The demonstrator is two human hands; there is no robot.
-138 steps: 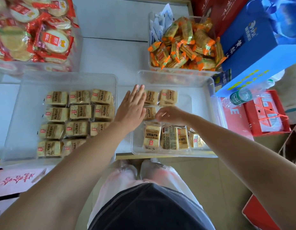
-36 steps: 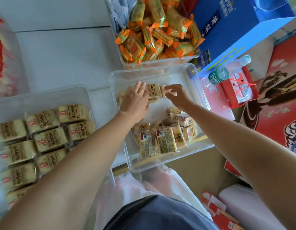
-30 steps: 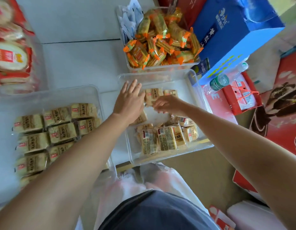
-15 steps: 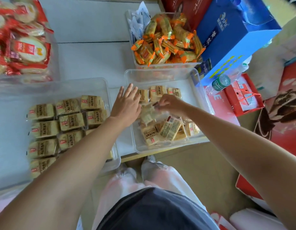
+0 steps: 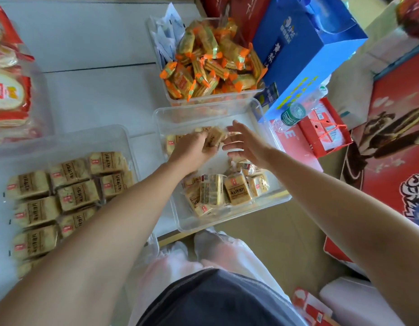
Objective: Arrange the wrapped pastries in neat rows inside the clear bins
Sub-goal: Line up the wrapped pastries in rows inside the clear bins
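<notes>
Fingers of left hand [image 5: 192,150] clamp one pastry [image 5: 214,137] | right hand [image 5: 248,144] splayed, empty | one clear bin [image 5: 227,222] beneath

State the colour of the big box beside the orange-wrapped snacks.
The box is blue, with white and yellow lettering; head view.

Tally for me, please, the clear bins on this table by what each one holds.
Bins of tan wrapped pastries: 2
Bin of orange-wrapped snacks: 1
Bin of red-wrapped round crackers: 1
Total: 4
</notes>
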